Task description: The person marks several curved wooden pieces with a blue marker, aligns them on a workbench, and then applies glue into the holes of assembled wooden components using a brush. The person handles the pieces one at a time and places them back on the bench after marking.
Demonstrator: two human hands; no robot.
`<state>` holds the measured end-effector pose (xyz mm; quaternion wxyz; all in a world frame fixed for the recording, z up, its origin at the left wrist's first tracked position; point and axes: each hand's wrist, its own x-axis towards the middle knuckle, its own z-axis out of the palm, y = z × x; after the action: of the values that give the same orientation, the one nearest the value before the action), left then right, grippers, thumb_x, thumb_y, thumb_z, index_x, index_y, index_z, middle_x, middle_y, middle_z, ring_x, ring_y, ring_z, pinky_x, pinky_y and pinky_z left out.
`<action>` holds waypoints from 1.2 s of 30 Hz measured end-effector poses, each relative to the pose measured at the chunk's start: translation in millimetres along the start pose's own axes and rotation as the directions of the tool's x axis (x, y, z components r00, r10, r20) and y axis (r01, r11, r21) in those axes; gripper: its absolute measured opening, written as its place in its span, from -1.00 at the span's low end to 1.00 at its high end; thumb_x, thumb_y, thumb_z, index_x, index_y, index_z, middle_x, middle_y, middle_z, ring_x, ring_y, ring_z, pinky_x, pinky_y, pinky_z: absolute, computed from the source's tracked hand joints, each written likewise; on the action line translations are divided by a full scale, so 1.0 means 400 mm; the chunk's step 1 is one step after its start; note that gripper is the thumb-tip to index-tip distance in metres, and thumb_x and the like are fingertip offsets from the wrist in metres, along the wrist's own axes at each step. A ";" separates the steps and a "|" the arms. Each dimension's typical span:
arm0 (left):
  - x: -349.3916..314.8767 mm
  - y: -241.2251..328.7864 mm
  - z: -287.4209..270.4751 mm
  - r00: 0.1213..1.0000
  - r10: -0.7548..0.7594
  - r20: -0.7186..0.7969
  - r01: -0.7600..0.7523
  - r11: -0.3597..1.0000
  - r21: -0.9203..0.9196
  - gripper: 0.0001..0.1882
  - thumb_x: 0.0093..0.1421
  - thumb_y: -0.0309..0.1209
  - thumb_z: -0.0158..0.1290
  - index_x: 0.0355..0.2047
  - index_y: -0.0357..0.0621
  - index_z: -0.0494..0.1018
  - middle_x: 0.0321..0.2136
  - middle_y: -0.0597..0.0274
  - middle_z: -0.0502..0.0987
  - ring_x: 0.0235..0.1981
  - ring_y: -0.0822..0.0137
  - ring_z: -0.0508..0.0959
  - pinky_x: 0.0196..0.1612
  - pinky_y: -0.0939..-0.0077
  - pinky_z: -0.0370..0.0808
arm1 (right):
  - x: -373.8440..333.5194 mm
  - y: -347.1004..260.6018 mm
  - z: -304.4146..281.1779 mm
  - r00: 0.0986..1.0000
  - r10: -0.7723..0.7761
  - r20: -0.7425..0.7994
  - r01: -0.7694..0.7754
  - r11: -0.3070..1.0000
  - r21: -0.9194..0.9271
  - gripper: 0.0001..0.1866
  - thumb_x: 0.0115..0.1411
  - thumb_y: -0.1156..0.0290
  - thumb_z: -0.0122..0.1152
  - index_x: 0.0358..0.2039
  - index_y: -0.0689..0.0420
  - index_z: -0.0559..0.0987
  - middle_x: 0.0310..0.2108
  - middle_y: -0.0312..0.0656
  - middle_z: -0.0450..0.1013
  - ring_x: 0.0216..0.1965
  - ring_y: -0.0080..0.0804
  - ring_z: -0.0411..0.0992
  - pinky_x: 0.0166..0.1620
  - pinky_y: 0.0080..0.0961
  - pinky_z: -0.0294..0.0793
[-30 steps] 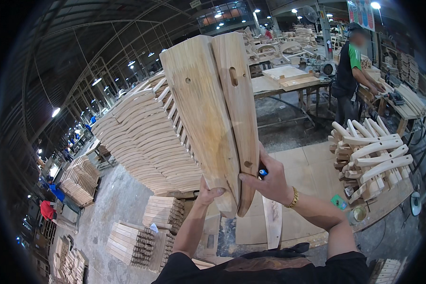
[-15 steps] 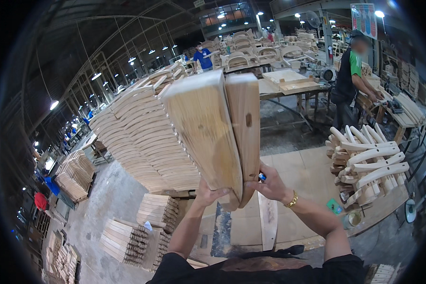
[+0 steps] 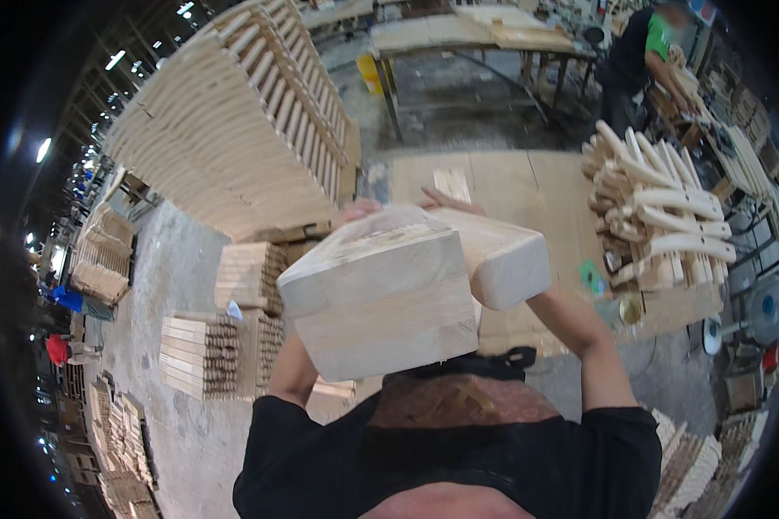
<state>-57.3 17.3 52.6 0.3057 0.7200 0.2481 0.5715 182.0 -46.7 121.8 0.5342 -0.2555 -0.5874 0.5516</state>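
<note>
Two thick, pale wooden furniture parts fill the middle of the view, side by side, their cut ends close to me. On the left is a broad block-ended wooden part (image 3: 381, 298); beside it lies a narrower, round-edged wooden part (image 3: 512, 268). My left hand (image 3: 361, 208) grips the broad part at its far end, with only a few fingers showing past it. At the far end of the narrower part is my right hand (image 3: 452, 201), closed on it, some fingers extended. Most of both hands and the parts' far ends are hidden.
A tall stack of curved wooden slats (image 3: 225, 130) rises at the left, with smaller stacks (image 3: 195, 350) on the floor. Curved wooden legs (image 3: 666, 216) are piled on the board-topped table (image 3: 541, 199) at the right, near a jar (image 3: 623, 310). A co-worker (image 3: 636, 65) stands beyond.
The two wooden parts have tipped from upright toward me, so their end faces now show. My hands have moved behind them. The view has tilted downward.
</note>
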 end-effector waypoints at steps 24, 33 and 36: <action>0.083 0.184 0.056 0.755 0.647 0.103 -0.644 0.705 0.295 -0.34 0.04 -0.28 0.19 -0.02 0.12 -0.03 -0.06 0.05 0.25 -0.01 0.11 0.36 0.18 -0.10 0.17 | 0.068 -0.040 -0.040 0.746 -0.562 0.357 0.628 0.414 -0.659 -0.68 0.00 0.49 0.28 -0.17 0.03 0.57 -0.12 -0.28 0.50 -0.13 -0.31 0.49 -0.09 -0.46 0.51; 0.142 0.182 0.026 0.681 0.711 0.175 -0.719 0.605 0.343 -0.40 0.06 -0.24 0.15 -0.01 0.05 0.04 -0.10 0.03 0.30 -0.04 0.11 0.38 0.13 -0.02 0.25 | 0.099 -0.067 -0.051 0.696 -0.619 0.364 0.647 0.320 -0.692 -0.70 0.03 0.51 0.25 -0.17 0.01 0.58 -0.12 -0.32 0.50 -0.14 -0.38 0.49 -0.11 -0.52 0.54; 0.148 0.188 0.024 0.677 0.710 0.191 -0.726 0.603 0.331 -0.41 0.04 -0.26 0.16 -0.02 0.02 0.06 -0.11 0.04 0.32 -0.05 0.12 0.39 0.11 0.02 0.27 | 0.098 -0.072 -0.053 0.672 -0.646 0.362 0.660 0.301 -0.688 -0.70 0.02 0.52 0.25 -0.18 0.00 0.58 -0.12 -0.34 0.50 -0.15 -0.38 0.50 -0.11 -0.51 0.55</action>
<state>-34.1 5.7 145.5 -0.0904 0.8146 0.0381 0.5716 198.0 -11.5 158.1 0.5392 -0.1939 -0.8192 -0.0226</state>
